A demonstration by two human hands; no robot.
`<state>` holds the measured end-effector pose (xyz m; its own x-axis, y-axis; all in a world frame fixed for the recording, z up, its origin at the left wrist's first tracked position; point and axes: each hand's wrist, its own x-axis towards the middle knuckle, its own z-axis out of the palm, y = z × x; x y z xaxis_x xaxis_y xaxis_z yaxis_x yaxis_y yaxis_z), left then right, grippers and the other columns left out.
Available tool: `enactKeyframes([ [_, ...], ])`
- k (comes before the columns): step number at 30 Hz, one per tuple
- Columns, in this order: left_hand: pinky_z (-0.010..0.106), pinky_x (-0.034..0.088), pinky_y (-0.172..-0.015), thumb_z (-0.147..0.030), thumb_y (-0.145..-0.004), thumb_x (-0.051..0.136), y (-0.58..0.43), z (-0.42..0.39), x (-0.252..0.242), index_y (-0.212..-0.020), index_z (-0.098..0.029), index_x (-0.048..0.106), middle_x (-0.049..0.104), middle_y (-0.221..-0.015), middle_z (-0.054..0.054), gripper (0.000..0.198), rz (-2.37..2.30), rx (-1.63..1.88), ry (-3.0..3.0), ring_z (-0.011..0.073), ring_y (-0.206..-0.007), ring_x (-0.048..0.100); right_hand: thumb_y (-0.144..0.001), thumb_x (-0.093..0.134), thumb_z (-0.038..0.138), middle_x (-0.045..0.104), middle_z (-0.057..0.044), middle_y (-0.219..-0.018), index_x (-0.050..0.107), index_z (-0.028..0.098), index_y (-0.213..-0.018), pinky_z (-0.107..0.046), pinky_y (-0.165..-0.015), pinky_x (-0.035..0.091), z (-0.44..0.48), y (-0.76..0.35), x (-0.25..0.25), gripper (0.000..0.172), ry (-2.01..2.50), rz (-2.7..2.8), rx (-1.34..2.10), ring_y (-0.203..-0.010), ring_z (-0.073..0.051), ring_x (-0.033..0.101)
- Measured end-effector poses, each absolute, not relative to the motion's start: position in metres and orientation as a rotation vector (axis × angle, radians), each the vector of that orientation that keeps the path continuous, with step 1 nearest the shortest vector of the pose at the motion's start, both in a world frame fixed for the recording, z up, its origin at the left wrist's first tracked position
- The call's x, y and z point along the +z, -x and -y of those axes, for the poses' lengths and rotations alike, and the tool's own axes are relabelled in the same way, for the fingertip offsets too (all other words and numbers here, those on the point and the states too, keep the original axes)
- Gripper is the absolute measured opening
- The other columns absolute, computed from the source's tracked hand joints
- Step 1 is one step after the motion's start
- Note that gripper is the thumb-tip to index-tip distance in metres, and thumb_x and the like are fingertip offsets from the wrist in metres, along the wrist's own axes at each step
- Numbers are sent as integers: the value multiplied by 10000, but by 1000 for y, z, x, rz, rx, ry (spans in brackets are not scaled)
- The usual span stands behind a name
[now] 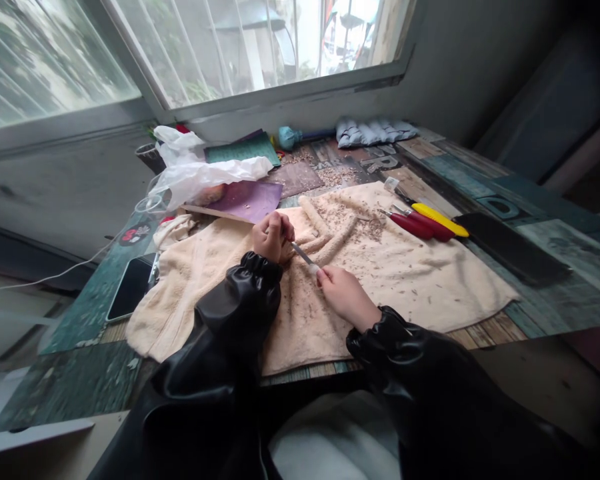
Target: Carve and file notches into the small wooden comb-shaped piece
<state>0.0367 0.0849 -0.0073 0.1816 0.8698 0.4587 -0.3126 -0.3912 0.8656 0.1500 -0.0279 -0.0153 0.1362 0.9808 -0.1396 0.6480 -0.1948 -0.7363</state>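
Observation:
In front of me, my left hand (273, 238) is closed, fingers curled around something that I cannot make out, small and mostly hidden. My right hand (349, 297) grips the pale handle of a slim tool with a grey blade (303, 254). Its tip points up and left and reaches the fingers of my left hand. Whether it is a knife or a file is unclear. Both hands are over a cream towel (405, 287), rumpled and strewn with brown shavings (370, 223).
Right of the hands lie red-handled tools (420, 227), a yellow-handled tool (440, 219) and a long black flat object (513, 250). A phone (133, 287) rests at left. Behind are a white plastic bag (205, 177), a purple sheet (253, 200), a green mat (243, 152) and a puffy packet (373, 132).

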Motion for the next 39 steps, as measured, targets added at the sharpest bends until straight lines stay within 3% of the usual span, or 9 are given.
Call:
enactKeyframes([
  [7, 196, 363, -412, -480, -814, 442, -39, -86, -10, -640, -119, 559, 525, -458, -2, 418, -625, 1419, -1457, 77, -401, 484, -832, 358, 311, 510, -12, -594, 474, 171, -618, -232, -551, 309, 18, -148, -24, 281, 1785, 1437, 1029, -577, -125, 461],
  [12, 226, 451, -505, -510, -780, 482, -40, -84, -10, -731, -107, 588, 591, -527, 23, 420, -626, 1358, -1362, 108, -483, 574, -827, 347, 342, 369, 52, -451, 475, 172, -629, -219, -459, 277, 22, -155, -24, 290, 1728, 1341, 1194, -412, -86, 348],
  [16, 268, 479, -527, -571, -723, 510, -38, -82, -10, -784, -104, 592, 611, -600, 44, 478, -534, 1221, -1383, 133, -516, 594, -825, 351, 347, 338, 68, -436, 464, 173, -628, -211, -412, 241, 22, -159, -16, 287, 1716, 1280, 1286, -361, -63, 286],
  [25, 228, 436, -471, -442, -757, 544, -36, -79, -7, -842, -128, 595, 514, -541, -18, 329, -477, 1197, -1372, 64, -416, 447, -798, 396, 321, 316, 78, -389, 463, 168, -580, -209, -397, 197, 14, -170, -14, 275, 1685, 1308, 1346, -340, -51, 253],
  [29, 223, 443, -460, -474, -765, 521, -40, -79, -10, -671, -134, 563, 381, -436, -60, 355, -529, 1273, -1398, 45, -360, 352, -795, 389, 321, 317, 76, -403, 463, 170, -590, -212, -404, 204, 15, -170, -18, 265, 1679, 1324, 1339, -353, -56, 263],
  [33, 214, 417, -415, -607, -737, 453, -44, -79, -11, -568, -144, 488, 360, -409, -57, 494, -597, 1331, -1376, 50, -335, 368, -796, 380, 321, 339, 65, -436, 467, 169, -590, -214, -423, 225, 16, -169, -19, 270, 1682, 1346, 1311, -386, -66, 294],
  [36, 224, 429, -438, -556, -763, 465, -44, -78, -8, -601, -135, 516, 438, -436, -43, 454, -589, 1340, -1368, 52, -335, 405, -798, 373, 319, 339, 62, -440, 466, 171, -588, -217, -434, 234, 17, -168, -18, 273, 1696, 1362, 1287, -398, -73, 307],
  [39, 236, 457, -494, -489, -760, 519, -42, -77, -4, -688, -120, 580, 539, -523, -2, 381, -571, 1335, -1393, 96, -462, 541, -796, 380, 311, 353, 60, -439, 472, 173, -591, -219, -438, 240, 17, -169, -16, 264, 1711, 1385, 1272, -398, -76, 318],
])
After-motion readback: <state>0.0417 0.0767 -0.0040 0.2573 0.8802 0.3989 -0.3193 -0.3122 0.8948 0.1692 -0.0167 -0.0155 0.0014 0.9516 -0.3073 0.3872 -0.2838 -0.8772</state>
